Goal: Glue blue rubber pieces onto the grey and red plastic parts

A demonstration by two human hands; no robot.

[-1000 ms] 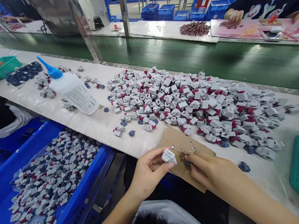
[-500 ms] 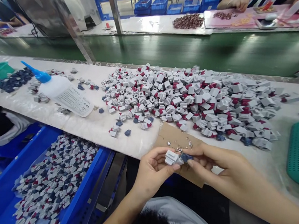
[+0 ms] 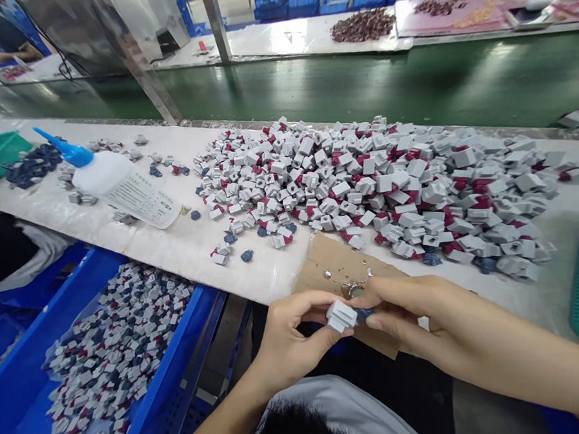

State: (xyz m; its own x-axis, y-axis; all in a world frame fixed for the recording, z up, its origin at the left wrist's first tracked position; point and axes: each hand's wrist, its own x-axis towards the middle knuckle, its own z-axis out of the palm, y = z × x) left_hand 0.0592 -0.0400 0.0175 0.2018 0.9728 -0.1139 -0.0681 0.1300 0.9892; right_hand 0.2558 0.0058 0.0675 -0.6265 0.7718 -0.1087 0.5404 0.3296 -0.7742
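Blue bin (image 3: 166, 368) — grey parts (image 3: 119, 337) inside

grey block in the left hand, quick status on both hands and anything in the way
Left hand pinching grey block. Right hand holding dark blue piece close beside it. Cardboard with shiny drops beneath; no obstruction visible.

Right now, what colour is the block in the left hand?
The block is light grey, seen best in the head view.
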